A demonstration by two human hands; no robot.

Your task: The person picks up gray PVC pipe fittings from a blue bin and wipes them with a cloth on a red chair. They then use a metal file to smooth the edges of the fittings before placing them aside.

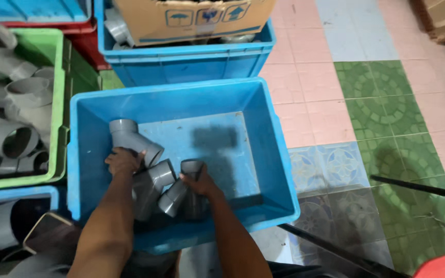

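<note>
Both arms reach down over the near rim of the blue crate (pixel 279 154), which sits on the tiled floor (pixel 330 98). The right hand (pixel 200 183) has its fingers wrapped round the mouth of a grey pipe fitting (pixel 191 195) at the crate's near wall; the left hand (pixel 123 160) lies closed over the branch of a grey Y-shaped fitting (pixel 130 136), and a third grey fitting (pixel 153 183) lies between them, touching both. All three crowd the near-left corner, leaving the far and right part of the crate's bottom bare. To the left a green crate (pixel 57 103) heaped with grey fittings presses against the blue one's side. Farther off, a second blue crate (pixel 191 64) carrying a cardboard box (pixel 191 18) stands just behind. On the right the floor lies open, crossed by a dark rod (pixel 418 188).
</note>
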